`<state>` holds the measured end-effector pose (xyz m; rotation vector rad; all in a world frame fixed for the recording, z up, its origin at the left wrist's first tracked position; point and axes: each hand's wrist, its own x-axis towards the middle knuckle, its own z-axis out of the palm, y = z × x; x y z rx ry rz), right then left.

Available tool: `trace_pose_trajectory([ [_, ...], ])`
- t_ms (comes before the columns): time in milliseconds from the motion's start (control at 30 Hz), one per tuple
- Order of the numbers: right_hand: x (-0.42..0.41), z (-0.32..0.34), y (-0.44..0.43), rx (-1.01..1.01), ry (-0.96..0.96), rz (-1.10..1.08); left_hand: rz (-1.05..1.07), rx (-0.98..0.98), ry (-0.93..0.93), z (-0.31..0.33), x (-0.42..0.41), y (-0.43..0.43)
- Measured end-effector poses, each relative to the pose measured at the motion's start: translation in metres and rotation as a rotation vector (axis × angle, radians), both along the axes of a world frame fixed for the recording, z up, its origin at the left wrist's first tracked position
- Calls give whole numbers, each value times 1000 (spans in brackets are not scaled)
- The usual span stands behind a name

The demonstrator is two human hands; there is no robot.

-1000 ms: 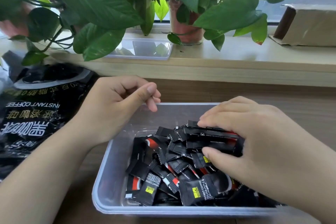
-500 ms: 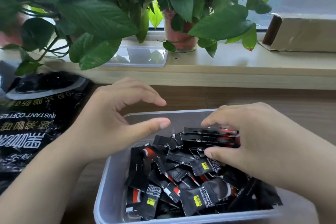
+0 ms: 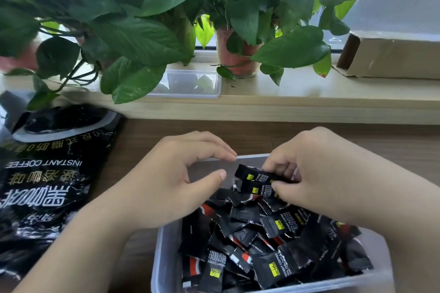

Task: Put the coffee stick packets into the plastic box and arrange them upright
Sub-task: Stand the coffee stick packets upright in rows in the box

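Black coffee stick packets [image 3: 273,240] heaped loosely in clear plastic box [image 3: 166,245].

Wooden table [image 3: 262,135] bears plastic box [image 3: 164,257], coffee bag [image 3: 47,173].

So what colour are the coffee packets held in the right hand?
Black with small yellow labels, seen in the head view: packets pinched by the right hand.

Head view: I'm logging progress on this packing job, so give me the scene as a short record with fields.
container: clear plastic box on a wooden table
contents: black coffee stick packets in a loose heap, lying flat, none arranged upright yet
right hand: pinches a small bundle of packets above the far end of the box
left hand: open, empty, over the box's far left corner
beside box: large black instant coffee bag, to the left
windowsill: potted plants, clear lid, cardboard box
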<state>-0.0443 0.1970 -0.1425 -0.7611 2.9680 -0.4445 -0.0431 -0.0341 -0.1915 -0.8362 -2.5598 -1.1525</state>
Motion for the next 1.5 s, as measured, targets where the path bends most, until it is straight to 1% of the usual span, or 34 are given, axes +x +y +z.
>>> trace_pose_trajectory([
  [67,0,6,1,-112,-7,-18,21,22,-7,0,0,1],
  [133,1,13,2,-285,-1,-52,61,51,-11,1,0,3],
  [233,1,20,4,-493,-22,-112,196,157,-19,3,0,6],
  [300,3,22,2,-560,-77,-130,282,262,-52,9,1,10],
  [367,3,22,-2,-608,-95,-142,337,328,-87,21,1,16],
  [400,4,22,-4,-628,-90,-147,347,331,-142,28,2,19],
  [433,4,23,-7,-645,-85,-150,331,325,-235,36,2,23],
  [533,4,23,-14,-635,-64,-119,209,355,-598,53,1,34],
  [567,3,21,-16,-613,-41,-114,184,373,-660,55,-1,38],
  [600,3,20,-18,-586,-12,-102,175,379,-679,55,-3,40],
  [667,1,15,-22,-535,53,-73,174,395,-666,55,-10,44],
  [833,0,8,-23,-464,132,-29,101,584,-703,51,-25,41],
  [900,2,8,-23,-385,129,13,80,617,-701,47,-26,39],
  [967,6,8,-23,-321,88,48,97,645,-702,41,-26,36],
  [1033,9,8,-23,-288,55,32,134,687,-714,34,-25,31],
  [1100,13,5,-22,-301,71,-30,165,747,-709,30,-25,26],
  [1200,17,2,-22,-349,98,-132,150,783,-688,31,-23,23],
  [1367,20,-9,-20,-294,215,-131,125,766,-628,32,-18,26],
  [1500,23,-12,-18,-327,338,-164,110,849,-640,30,-12,33],
])
